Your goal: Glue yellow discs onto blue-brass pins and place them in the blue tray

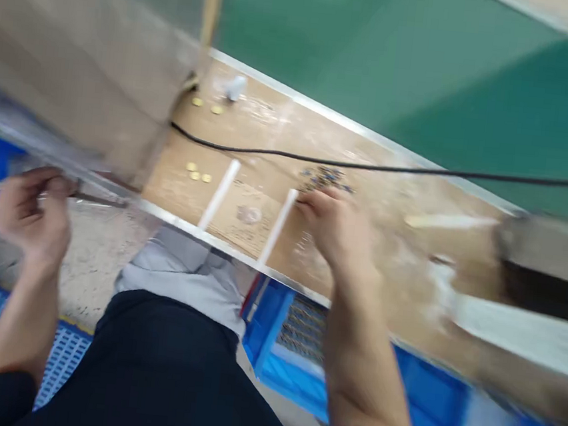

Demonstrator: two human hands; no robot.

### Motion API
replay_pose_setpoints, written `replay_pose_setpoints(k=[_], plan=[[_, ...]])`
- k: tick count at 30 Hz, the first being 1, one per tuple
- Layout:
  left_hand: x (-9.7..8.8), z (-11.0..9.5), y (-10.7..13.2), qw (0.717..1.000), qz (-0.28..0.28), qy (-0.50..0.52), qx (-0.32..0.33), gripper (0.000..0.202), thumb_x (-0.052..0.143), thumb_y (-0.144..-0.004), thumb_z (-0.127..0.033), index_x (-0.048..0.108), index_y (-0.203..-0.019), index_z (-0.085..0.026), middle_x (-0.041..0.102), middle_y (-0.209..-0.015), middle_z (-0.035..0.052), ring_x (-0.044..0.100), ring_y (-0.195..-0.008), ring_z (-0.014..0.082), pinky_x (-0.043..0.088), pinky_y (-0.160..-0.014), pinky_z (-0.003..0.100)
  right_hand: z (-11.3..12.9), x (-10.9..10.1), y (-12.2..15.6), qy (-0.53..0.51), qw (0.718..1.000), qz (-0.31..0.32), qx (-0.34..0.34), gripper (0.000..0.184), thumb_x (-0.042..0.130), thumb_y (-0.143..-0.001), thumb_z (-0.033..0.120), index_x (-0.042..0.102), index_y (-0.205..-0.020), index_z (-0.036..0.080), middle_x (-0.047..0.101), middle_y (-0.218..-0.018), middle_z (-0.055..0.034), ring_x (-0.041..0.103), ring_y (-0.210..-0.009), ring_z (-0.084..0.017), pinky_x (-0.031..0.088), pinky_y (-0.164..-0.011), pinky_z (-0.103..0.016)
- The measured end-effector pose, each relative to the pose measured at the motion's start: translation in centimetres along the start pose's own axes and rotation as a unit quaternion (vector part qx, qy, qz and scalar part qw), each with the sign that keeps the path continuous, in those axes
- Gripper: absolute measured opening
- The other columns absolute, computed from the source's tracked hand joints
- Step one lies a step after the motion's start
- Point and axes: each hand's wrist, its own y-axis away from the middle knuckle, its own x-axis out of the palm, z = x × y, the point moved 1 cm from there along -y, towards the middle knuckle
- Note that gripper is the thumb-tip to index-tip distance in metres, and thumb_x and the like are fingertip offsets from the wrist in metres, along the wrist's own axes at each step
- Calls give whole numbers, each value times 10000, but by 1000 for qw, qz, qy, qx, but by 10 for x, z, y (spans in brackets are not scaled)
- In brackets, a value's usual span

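My right hand rests on the wooden bench top, fingers curled at a small heap of dark little parts, beside a white strip; what it holds is smeared by motion. My left hand is off the bench at the left, fingers closed around a thin object that I cannot make out, near a blurred clear sheet. A second white strip lies left of the first.
A black cable runs across the bench. Small brass discs lie near the left strip, more brass discs further back. Blue crates stand below the bench edge. A green surface lies beyond.
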Motion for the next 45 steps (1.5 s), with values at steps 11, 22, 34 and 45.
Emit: replay_pose_setpoints(k=[11,22,34,45], plan=[[2,7,-94,992,6,-48,120,229,668,-1088,-218,840,-1236,-250,873,-1082,41,812,-942,182,657,-917,341,-22,10,10,69,988,-50,-127,359,452,-1079,484,788,-969,424,849,-997,-185,782,-882,-425,502,-662,-572],[36,-20,-136,953,185,-182,154,164,745,-1032,-72,815,-975,-208,876,-1058,46,827,-990,221,634,-906,346,-16,21,98,-69,994,-49,-72,300,540,-1093,530,822,-1187,573,887,-1361,-129,865,-1180,-473,693,-1025,-713],[29,-36,11,927,162,-21,337,81,771,-1051,-328,850,-1046,-348,787,-802,-4,761,-735,252,608,-710,442,6,25,98,-53,995,-82,24,390,530,-1179,434,860,-1245,238,888,-1351,-165,866,-1194,-358,705,-1025,-516],[148,-71,12,864,403,-201,227,331,552,-1071,41,803,-1210,-122,812,-1314,207,818,-1223,352,670,-972,441,-2,16,90,-44,998,-31,45,443,552,-1083,536,884,-1164,255,873,-1045,-149,810,-895,-354,628,-789,-486]])
